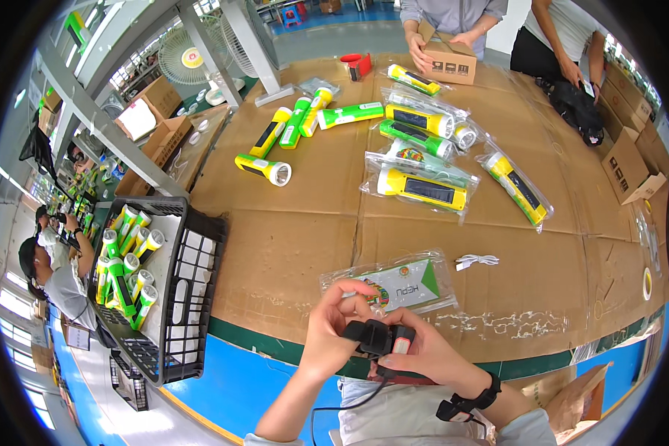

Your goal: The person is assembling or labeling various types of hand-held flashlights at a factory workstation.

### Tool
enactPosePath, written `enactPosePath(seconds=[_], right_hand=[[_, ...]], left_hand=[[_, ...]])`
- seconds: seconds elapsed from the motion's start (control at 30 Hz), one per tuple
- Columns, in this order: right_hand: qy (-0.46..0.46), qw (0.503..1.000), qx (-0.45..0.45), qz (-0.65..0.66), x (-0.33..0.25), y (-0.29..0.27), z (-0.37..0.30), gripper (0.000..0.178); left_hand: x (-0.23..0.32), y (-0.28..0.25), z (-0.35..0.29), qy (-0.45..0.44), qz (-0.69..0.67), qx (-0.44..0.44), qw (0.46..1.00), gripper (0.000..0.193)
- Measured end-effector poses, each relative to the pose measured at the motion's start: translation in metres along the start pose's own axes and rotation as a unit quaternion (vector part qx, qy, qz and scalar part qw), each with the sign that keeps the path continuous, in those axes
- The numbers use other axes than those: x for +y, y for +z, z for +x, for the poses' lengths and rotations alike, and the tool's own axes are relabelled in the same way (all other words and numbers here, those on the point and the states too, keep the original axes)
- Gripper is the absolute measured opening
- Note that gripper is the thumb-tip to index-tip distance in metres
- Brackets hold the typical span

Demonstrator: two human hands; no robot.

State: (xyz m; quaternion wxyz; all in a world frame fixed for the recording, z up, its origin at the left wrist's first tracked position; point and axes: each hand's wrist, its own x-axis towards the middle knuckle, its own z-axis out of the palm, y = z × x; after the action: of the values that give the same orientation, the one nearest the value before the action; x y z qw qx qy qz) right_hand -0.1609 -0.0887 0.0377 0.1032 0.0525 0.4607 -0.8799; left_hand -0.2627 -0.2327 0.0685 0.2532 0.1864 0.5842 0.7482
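A black strapped device (372, 338) with a cable sits between my two hands, in front of my body at the table's near edge. My left hand (333, 323) has its fingers curled against the device's left side. My right hand (427, 349) grips its right side with thumb and bent fingers. A similar black strap with a small box (468, 401) is around my right wrist. Just beyond my hands lies a clear plastic bag with a green and white card (416, 286). A coiled white cable (477, 261) rests to its right.
Yellow and green flashlights (275, 172) lie across the cardboard-covered table (290, 238), several in clear bags (424, 189). A black crate (193, 290) of flashlights stands left. Across the table, a person holds a carton (453, 65); another handles a black bag (576, 111). Open cartons (632, 167) stand right.
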Motion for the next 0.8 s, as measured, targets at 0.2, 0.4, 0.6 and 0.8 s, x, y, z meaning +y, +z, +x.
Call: enactPosePath(seconds=[0.2, 0.4, 0.6, 0.8], right_hand=[[0.053, 0.987, 0.022, 0.151, 0.001, -0.011, -0.012, 0.042], [0.036, 0.984, -0.059, 0.164, -0.002, -0.028, -0.031, 0.044], [-0.067, 0.988, 0.039, -0.133, -0.016, -0.014, -0.043, 0.045], [-0.137, 0.889, 0.148, -0.411, -0.013, -0.002, -0.044, 0.046]], left_hand=[[-0.007, 0.004, -0.013, -0.096, -0.073, -0.151, 0.981, 0.035], [0.006, -0.007, -0.019, -0.095, -0.151, -0.114, 0.977, 0.043], [-0.016, 0.006, -0.02, -0.009, -0.032, -0.007, 0.999, 0.044], [-0.046, 0.014, -0.031, -0.225, -0.206, 0.11, 0.946, 0.024]])
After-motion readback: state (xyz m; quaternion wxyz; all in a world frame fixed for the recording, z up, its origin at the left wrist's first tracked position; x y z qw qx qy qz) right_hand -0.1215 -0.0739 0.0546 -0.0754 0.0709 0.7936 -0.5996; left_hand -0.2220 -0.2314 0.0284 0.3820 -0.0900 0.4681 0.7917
